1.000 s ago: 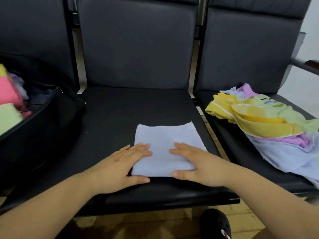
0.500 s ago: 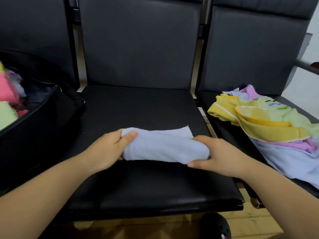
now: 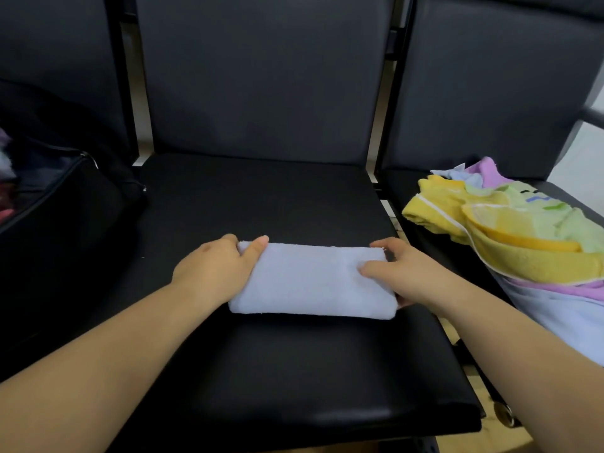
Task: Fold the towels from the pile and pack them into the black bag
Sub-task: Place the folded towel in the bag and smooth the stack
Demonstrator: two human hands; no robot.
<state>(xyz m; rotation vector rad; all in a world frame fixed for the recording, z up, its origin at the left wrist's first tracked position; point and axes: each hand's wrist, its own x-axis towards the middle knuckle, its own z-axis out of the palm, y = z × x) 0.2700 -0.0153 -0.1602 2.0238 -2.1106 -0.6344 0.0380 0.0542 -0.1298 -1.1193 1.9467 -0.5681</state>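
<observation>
The pale blue terry towel lies folded near the front edge of the black padded seat, the left hand and right hand gripping its ends, while the open black bag waits and the pile of coloured towels remains unfolded.

We've got a row of black padded seats here. On the middle seat sits a folded pale blue towel, lying flat near the front half. The right seat carries a loose pile of towels, yellow, green, purple and light blue. On the left seat, mostly hidden, the black bag sits open right beside the middle one.
</observation>
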